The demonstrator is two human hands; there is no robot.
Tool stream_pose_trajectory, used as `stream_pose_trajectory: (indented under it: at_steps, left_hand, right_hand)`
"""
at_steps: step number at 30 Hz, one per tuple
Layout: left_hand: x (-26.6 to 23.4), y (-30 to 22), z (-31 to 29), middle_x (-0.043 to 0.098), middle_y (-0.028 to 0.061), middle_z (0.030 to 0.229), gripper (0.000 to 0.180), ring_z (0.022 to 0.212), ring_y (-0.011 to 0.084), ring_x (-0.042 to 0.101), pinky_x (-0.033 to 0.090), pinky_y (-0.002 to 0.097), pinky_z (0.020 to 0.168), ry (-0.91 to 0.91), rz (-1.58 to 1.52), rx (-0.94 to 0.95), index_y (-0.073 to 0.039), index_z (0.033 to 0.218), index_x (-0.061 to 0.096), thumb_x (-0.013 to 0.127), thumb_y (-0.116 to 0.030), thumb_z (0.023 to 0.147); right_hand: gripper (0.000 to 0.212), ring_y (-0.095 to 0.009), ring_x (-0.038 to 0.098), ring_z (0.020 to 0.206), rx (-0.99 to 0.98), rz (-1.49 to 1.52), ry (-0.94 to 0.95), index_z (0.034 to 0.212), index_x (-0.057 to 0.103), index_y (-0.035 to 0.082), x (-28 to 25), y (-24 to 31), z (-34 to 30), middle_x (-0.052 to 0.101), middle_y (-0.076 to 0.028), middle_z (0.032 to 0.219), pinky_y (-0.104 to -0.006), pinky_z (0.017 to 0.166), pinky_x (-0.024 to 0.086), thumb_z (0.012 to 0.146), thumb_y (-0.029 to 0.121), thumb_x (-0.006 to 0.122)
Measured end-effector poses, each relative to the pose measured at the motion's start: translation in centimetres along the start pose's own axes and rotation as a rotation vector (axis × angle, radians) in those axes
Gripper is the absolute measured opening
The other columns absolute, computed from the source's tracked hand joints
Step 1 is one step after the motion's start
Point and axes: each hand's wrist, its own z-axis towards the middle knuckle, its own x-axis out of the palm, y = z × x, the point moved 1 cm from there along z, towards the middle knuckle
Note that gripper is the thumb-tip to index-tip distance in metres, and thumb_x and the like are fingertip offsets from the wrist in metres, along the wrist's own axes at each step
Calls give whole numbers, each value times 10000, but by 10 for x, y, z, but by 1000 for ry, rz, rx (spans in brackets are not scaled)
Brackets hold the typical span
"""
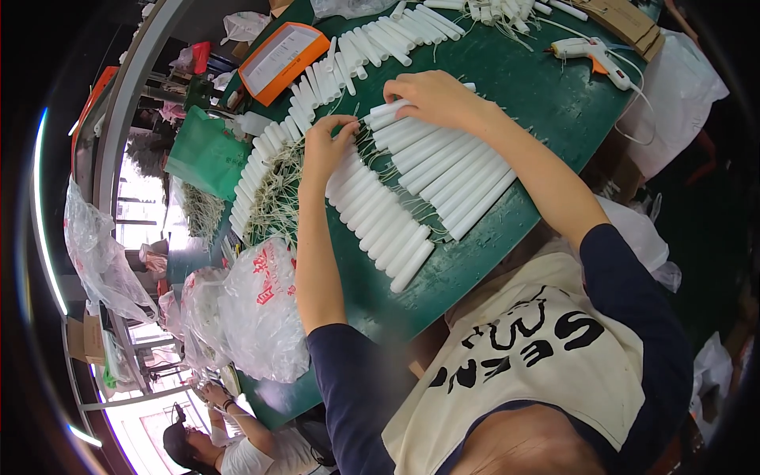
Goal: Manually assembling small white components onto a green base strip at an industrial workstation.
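Note:
Two rows of slim white tubes lie on the green table in front of me, a left row (pixel 374 212) and a right row (pixel 459 176). Thin pale cords (pixel 381 161) run between them. At the far end of the left row, my left hand (pixel 323 149) is closed in a pinch; what sits between its fingertips is too small to make out. My right hand (pixel 445 99) reaches over the far end of the right row. Its fingers curl onto the end of a white tube (pixel 380 121), and the palm hides part of the tubes beneath.
Beyond my hands, more white tubes (pixel 366 46) curve along the table beside a heap of cords (pixel 279 178). An orange-edged box (pixel 283 62) stands far left. A glue gun (pixel 590 57) lies far right. Nearer left are a clear plastic bag (pixel 265 313) and a seated co-worker (pixel 253 447).

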Motion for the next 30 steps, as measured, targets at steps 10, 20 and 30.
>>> stream_pose_trajectory:
  at_steps: [10, 20, 30]
  left_hand:
    - [9, -3, 1, 673, 84, 826, 129, 735, 128, 612, 461, 253, 687, -35, 26, -35, 5, 942, 617, 569, -65, 845]
    - [10, 3, -2, 672, 94, 888, 158, 808, 137, 623, 468, 237, 743, -11, -119, -21, 23, 970, 620, 537, -3, 837]
    - [9, 2, -2, 678, 83, 873, 160, 811, 126, 633, 473, 236, 758, -23, -109, -120, 30, 950, 643, 583, -47, 824]
  right_hand:
    - [231, -273, 599, 835, 21, -84, 13, 978, 568, 69, 14, -6, 5, 616, -75, 915, -375, 727, 471, 757, 95, 630]
    - [230, -291, 600, 839, 82, -9, -19, 990, 542, 57, 20, -4, 7, 627, -89, 906, -377, 720, 473, 775, 90, 619]
    - [174, -301, 595, 804, 28, -40, -32, 921, 508, 39, 26, -8, 9, 618, -97, 830, -392, 706, 467, 796, 107, 608]
